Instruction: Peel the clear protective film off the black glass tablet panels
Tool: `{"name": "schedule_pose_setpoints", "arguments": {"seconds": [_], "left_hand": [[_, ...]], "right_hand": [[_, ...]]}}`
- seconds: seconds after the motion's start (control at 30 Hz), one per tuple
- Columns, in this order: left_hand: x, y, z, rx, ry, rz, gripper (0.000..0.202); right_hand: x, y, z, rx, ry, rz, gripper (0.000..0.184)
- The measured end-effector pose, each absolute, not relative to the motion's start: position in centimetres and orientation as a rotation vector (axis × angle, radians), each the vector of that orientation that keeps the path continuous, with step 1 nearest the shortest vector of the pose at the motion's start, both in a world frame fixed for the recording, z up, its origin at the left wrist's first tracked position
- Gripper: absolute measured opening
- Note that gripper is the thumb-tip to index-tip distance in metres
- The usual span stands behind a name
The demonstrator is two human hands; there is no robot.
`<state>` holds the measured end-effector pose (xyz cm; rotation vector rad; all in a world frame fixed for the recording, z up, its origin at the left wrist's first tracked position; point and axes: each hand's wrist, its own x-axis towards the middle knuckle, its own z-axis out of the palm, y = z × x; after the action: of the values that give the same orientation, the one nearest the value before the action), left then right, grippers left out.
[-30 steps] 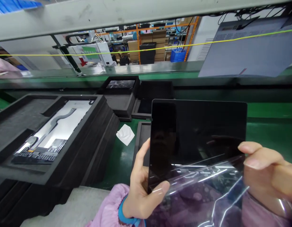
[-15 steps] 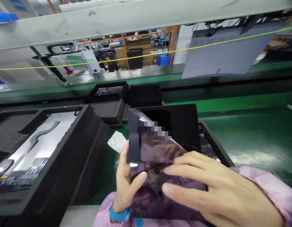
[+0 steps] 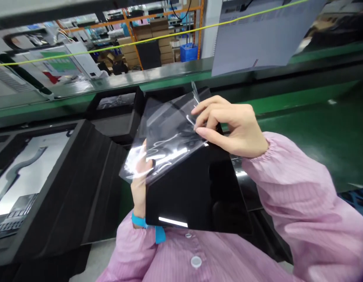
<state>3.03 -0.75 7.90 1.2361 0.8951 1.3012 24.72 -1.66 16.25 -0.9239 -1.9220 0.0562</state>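
A glossy black screen panel (image 3: 195, 192) is held tilted just in front of my chest. My left hand (image 3: 138, 188) grips its left edge, fingers wrapped round it and partly hidden behind a clear plastic film (image 3: 163, 137). My right hand (image 3: 228, 125) pinches that film near its upper corner. The film is lifted off the upper part of the panel and hangs folded over toward the left. Both sleeves are pink, and the left wrist wears a blue strap (image 3: 140, 221).
A stack of black foam trays (image 3: 90, 188) on the left holds a panel with a flat cable (image 3: 25, 168). More black trays (image 3: 116, 113) lie behind on the green conveyor (image 3: 316, 125). A grey sheet (image 3: 257, 35) hangs from a yellow cord at the top.
My right hand has risen from the panel's lower part to its upper edge, pulling the film up and leftward. The panel has come closer and tilted, and the view has dipped.
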Motion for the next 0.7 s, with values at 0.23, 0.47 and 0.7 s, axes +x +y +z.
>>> {"name": "schedule_pose_setpoints", "arguments": {"seconds": [0.23, 0.47, 0.7], "left_hand": [[2.3, -0.1, 6.6, 1.204, 0.947, 1.496, 0.022], [1.5, 0.8, 5.5, 1.257, 0.868, 1.492, 0.011], [1.3, -0.5, 7.2, 1.273, 1.018, 1.371, 0.016]], "right_hand": [[23.7, -1.4, 16.4, -1.02, -1.823, 0.119, 0.035], [23.7, -1.1, 16.4, -1.075, -1.821, 0.156, 0.034], [24.7, -0.4, 15.4, -1.018, -1.82, 0.13, 0.034]]}}
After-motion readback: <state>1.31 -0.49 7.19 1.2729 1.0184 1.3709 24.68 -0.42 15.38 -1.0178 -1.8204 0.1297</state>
